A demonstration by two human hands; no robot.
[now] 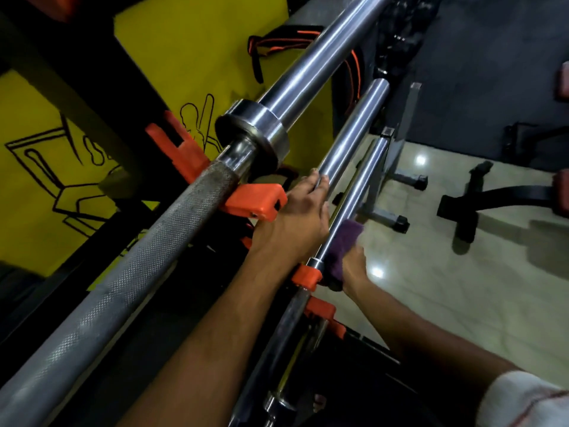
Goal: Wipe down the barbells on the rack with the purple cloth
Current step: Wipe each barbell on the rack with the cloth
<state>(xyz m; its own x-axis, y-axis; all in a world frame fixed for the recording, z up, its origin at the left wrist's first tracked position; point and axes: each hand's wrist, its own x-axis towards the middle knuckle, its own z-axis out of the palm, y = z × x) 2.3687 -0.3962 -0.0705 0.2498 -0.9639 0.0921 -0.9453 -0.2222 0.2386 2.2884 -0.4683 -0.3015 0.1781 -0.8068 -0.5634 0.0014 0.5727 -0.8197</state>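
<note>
I count three shiny steel barbells on the rack, stacked one below another and all running up toward the far right. The top barbell [172, 211] is the thickest in view, with a knurled grey grip and a wide collar [252, 134]. My left hand [295, 217] curls over the near end of the smooth sleeve of the middle barbell [354, 131], fingers wrapped on the steel. My right hand [354, 266] grips the folded purple cloth [340, 251], pressed around the sleeve of the lowest barbell [366, 180] just above its small collar. At least four orange plastic rack hooks show; one [255, 201] sits beside my left hand and another [306, 277] touches the bar just beside the cloth. Beyond the cloth the lowest sleeve runs bare to its end. To the right lies open pale tiled floor [431, 272], with black bench legs [471, 211] farther out and a yellow wall [184, 50] behind the rack.
</note>
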